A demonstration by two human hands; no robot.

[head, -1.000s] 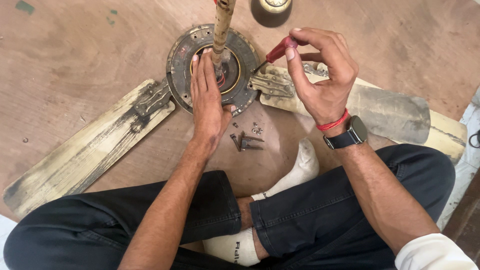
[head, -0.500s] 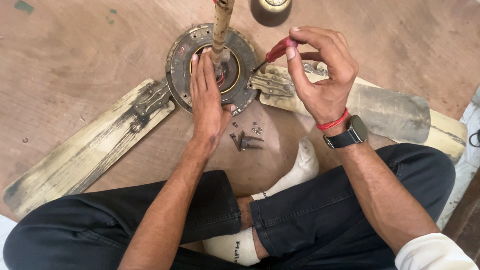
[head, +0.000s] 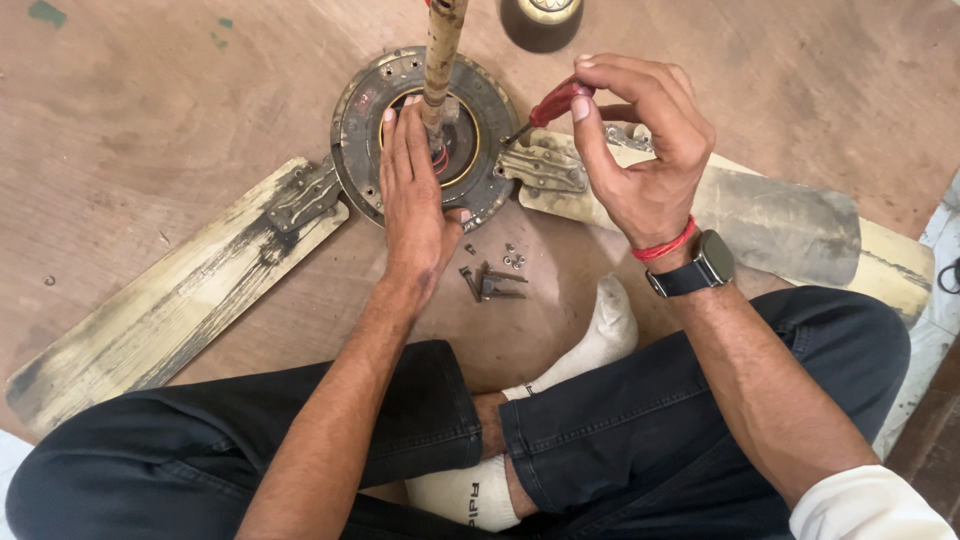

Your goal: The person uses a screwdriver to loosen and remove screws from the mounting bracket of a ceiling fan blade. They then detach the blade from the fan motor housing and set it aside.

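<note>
Little is changing since the earlier frames: both hands are keeping their places, and the red handle is only shifting slightly between the right fingertips.

Left hand [head: 415, 205] is lying flat, palm down, fingers straight and together, pressing on the round metal fan motor [head: 425, 135] that is sitting on the wooden floor [head: 150, 110]. Its fingertips are reaching up to the base of the rusty rod [head: 440, 55] that is rising from the motor's centre; nothing is being gripped.

Right hand [head: 640, 150] is hovering just to the right of the motor, thumb and fingertips pinching the red handle of a small screwdriver [head: 545, 108]. The screwdriver is slanting down to the left, its tip meeting the metal bracket [head: 545, 168] where the right blade [head: 760, 210] is joining the motor. A red thread and a dark watch [head: 700, 265] are sitting on that wrist.

Left blade [head: 170, 300], pale and grimy, is stretching away down-left from the motor, fastened by its own bracket.

A small heap of loose screws and nuts [head: 492, 278] is lying on the floor just below the motor, near the heel of the left hand.

A dark round cup [head: 542, 20] is standing at the top edge, apart from the motor. Person is sitting cross-legged in dark trousers and white socks [head: 600, 335].
</note>
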